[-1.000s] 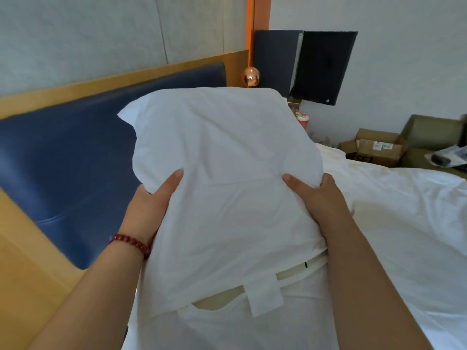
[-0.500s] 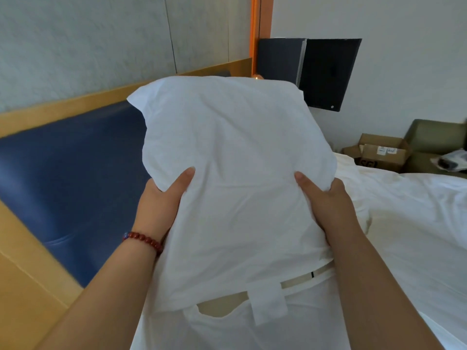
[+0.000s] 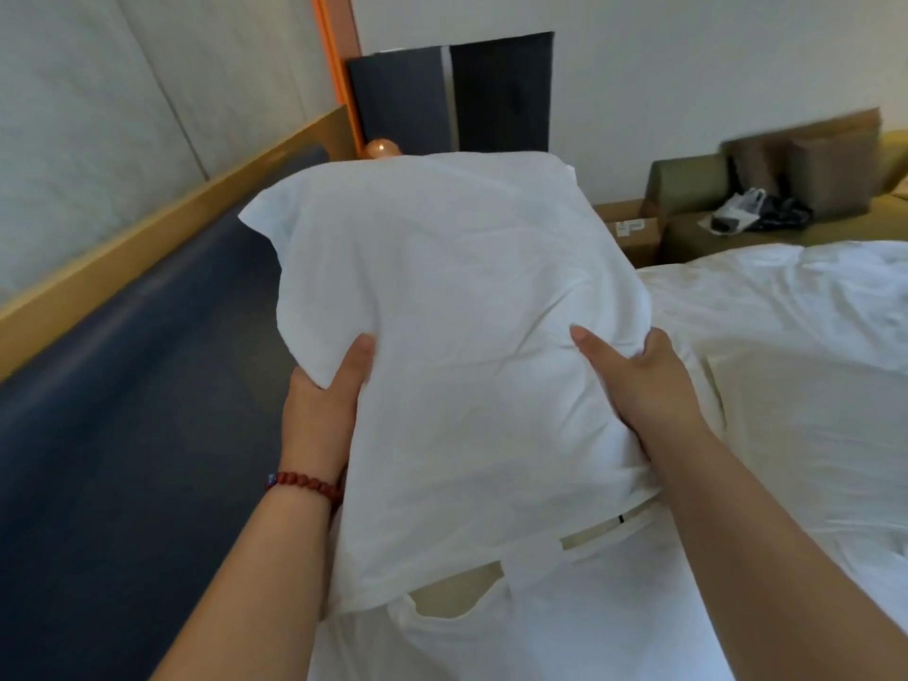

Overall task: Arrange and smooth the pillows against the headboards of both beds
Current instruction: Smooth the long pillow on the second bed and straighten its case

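Left hand (image 3: 319, 410) and right hand (image 3: 643, 385) each clamp a side of the white pillow (image 3: 452, 346), steadying it beside the blue headboard (image 3: 123, 410), probably to seat it

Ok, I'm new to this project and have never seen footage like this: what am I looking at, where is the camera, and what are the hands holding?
There is no machine here: a person works with bare hands, and the view comes from one wide-angle camera worn on their head, looking forward and down. The left hand, with a red bead bracelet at its wrist, and the right hand grip a white pillow by its two sides. It is held over the white bed, beside the blue headboard on the left. Behind stand a cardboard box and an olive armchair.
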`<action>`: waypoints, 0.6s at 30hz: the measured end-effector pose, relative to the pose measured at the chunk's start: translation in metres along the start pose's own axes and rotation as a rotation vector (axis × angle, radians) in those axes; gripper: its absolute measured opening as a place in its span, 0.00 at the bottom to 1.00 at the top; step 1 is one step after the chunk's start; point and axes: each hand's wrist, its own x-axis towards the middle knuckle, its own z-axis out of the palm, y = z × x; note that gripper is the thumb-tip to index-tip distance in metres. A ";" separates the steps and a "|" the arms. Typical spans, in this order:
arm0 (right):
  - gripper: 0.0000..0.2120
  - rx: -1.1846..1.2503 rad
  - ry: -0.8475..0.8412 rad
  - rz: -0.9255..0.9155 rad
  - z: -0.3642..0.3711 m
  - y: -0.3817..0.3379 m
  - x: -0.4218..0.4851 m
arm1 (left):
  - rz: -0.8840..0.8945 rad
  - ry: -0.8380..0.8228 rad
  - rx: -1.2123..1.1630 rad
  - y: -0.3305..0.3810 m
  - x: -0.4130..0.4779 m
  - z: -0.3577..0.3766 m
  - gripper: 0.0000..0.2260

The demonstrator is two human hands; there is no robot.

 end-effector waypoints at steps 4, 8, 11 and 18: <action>0.43 -0.036 0.049 -0.004 0.013 -0.008 0.026 | 0.009 -0.028 -0.030 -0.011 0.036 0.013 0.13; 0.43 -0.064 0.064 -0.028 0.031 -0.012 0.063 | 0.002 -0.020 -0.026 -0.027 0.074 0.027 0.19; 0.44 -0.075 0.044 -0.024 0.051 -0.013 0.101 | -0.002 -0.007 0.000 -0.041 0.110 0.041 0.24; 0.50 -0.106 -0.008 -0.023 0.123 0.010 0.241 | -0.099 0.002 0.117 -0.095 0.228 0.105 0.24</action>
